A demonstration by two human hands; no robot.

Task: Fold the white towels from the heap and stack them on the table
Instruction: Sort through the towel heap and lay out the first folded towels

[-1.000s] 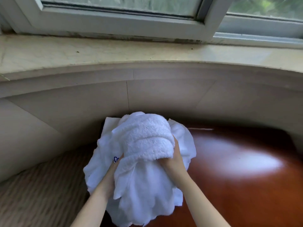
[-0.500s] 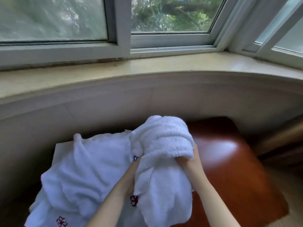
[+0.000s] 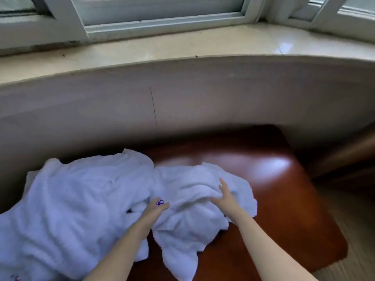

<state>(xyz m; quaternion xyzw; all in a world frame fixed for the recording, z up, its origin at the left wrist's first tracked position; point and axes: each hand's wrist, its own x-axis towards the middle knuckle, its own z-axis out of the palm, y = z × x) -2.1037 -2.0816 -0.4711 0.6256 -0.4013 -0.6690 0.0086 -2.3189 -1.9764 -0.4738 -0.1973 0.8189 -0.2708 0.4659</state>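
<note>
While both grips lie open on fluffy crumpled towel [image 3: 194, 199]; left hand [image 3: 156, 208] | right hand [image 3: 225, 196]

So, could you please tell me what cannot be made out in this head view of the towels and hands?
- Heap: cut off by the left and bottom edges; the towel count is lost in the folds.
- Crumpled towel: hides the table beneath it.
- Left hand: fingertips blur into the purple embroidery, so its grip is unclear.
- Right hand: motion-blurred.

white towels [image 3: 194, 201], glossy reddish-brown table [image 3: 274, 179]
</note>
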